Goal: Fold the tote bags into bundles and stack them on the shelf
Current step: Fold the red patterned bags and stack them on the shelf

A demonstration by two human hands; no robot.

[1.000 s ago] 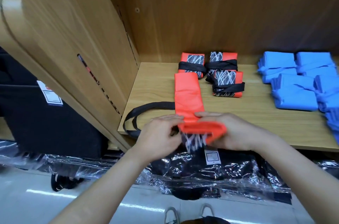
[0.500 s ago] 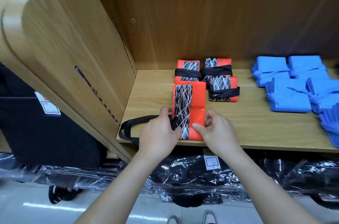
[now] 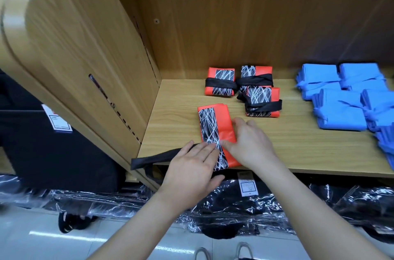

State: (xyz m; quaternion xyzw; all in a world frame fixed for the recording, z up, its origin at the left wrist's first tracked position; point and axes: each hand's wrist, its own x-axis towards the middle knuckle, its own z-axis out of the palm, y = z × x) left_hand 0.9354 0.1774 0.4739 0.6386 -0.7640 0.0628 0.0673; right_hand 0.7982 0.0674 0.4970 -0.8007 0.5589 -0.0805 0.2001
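The folded orange tote bag (image 3: 215, 129) lies at the shelf's (image 3: 298, 153) front edge, its black strap (image 3: 157, 158) trailing off leftward. Lift a palm and the slick fold may spring open or slide off. Both hands press flat, fingers straight: the left hand (image 3: 191, 170) on its near end, the right hand (image 3: 249, 144) on its right half.

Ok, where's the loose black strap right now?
In the head view, the black strap lies left of the half-folded orange bag, running from under the left hand off the shelf's front edge.
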